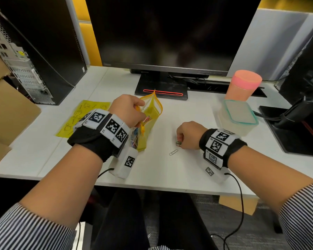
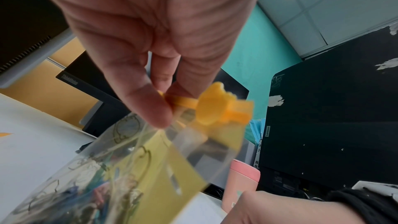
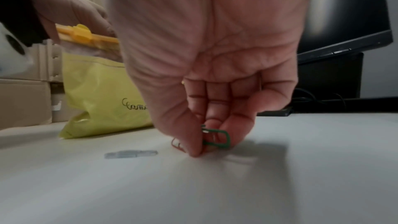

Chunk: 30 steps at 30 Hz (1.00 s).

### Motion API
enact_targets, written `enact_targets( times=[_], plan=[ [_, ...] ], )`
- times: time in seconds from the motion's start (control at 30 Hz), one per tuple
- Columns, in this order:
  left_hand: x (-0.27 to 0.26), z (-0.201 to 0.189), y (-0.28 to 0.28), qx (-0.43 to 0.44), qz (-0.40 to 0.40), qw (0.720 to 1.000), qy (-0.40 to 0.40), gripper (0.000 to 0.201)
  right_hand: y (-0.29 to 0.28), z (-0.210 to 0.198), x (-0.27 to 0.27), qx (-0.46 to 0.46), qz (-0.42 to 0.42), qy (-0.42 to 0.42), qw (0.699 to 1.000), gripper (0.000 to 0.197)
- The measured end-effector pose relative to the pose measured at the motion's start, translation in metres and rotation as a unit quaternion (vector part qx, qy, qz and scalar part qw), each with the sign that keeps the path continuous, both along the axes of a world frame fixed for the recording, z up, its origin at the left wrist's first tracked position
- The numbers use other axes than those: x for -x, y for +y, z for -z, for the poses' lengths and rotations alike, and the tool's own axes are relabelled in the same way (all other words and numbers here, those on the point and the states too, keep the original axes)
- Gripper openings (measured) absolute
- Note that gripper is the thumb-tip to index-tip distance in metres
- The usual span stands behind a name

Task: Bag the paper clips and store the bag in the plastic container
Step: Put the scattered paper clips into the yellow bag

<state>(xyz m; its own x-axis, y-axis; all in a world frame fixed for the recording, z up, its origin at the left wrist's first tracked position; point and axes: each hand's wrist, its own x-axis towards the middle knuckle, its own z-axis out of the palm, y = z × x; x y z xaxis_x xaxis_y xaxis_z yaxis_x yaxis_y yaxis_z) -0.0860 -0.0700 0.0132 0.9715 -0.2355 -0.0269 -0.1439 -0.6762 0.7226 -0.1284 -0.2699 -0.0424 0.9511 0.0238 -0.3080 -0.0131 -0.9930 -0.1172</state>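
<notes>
My left hand (image 1: pixel 129 110) pinches the orange zip rim of a yellow and clear zipper bag (image 1: pixel 150 112) and holds it upright on the desk. Several coloured paper clips lie inside the bag (image 2: pixel 90 185). The slider (image 2: pixel 217 106) sits just beside my fingertips. My right hand (image 1: pixel 188 135) is down on the desk and pinches a green paper clip (image 3: pixel 217 138); a red clip (image 3: pixel 177 144) shows under the thumb. A silver paper clip (image 1: pixel 173 152) lies loose on the desk a little nearer to me. The lidded plastic container (image 1: pixel 239 114) stands at the right.
A pink-lidded tumbler (image 1: pixel 242 85) stands behind the container. A monitor (image 1: pixel 170 33) on its stand fills the back. A second yellow bag (image 1: pixel 81 118) lies flat at the left, near a computer tower (image 1: pixel 40 47) and cardboard boxes (image 1: pixel 5 112). Another monitor base (image 1: pixel 293 130) sits at the right.
</notes>
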Motion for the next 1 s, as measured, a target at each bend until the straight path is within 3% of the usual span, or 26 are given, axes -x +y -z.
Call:
enact_targets(
  times=[0.17,0.3,0.7,0.87,1.0],
  plan=[
    [0.0,0.0,0.001,0.002,-0.002,1.0,0.002,0.046,0.006,-0.009,0.016,-0.08,-0.057,-0.023,0.995,0.022],
    [0.001,0.0,0.001,0.0,-0.006,1.0,0.001,0.045,0.017,-0.004,0.021,-0.063,-0.122,-0.018,0.99,0.027],
    [-0.001,0.0,-0.002,-0.006,-0.007,1.0,0.007,0.045,0.028,0.006,0.01,0.082,-0.154,0.053,0.983,0.025],
    [-0.001,0.001,-0.002,-0.012,-0.003,1.0,-0.002,0.047,0.027,0.009,0.02,0.078,-0.164,0.007,0.983,0.022],
    [-0.001,0.002,-0.002,0.002,0.003,1.0,0.008,0.05,0.021,0.008,0.025,0.008,-0.11,-0.011,0.994,0.021]
  ],
)
